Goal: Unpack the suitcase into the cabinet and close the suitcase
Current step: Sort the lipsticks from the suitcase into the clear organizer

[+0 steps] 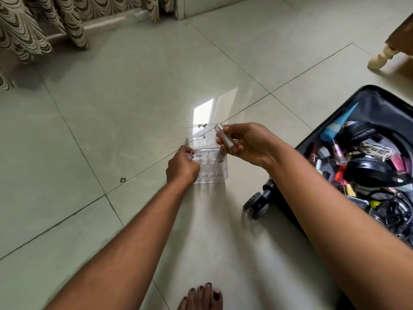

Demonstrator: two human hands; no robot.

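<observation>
Pale tiled floor (111, 130) all around, glossy, with a bright patch of window light reflected near the middle, and patterned curtains (29, 34) hanging down at the far left. Moving in from the left, the left hand (182, 167) is curled over the near left corner of a clear plastic organiser box (210, 166), fingers gripping its edge; the box sits on the tiles, divided into small compartments, its transparent lid (201, 136) standing open at the back. Just right of that, the right hand (248, 145) hovers above the box's right side, thumb and fingers pinching a slim silver tube (224, 142), held tilted with its narrow tip pointing up and away. Down at the bottom edge, a bare foot (202, 298) with dark-painted toenails. Further right, the black suitcase (375, 97) lies open on the floor, wheels (259, 202) towards the box, and it's well loaded: a blue tube (337, 126), black headphones (368, 168), nail-polish bottles, lipsticks and a tangle of cables. At the top right corner, a pale turned furniture leg (380, 58) stands on the tiles.
</observation>
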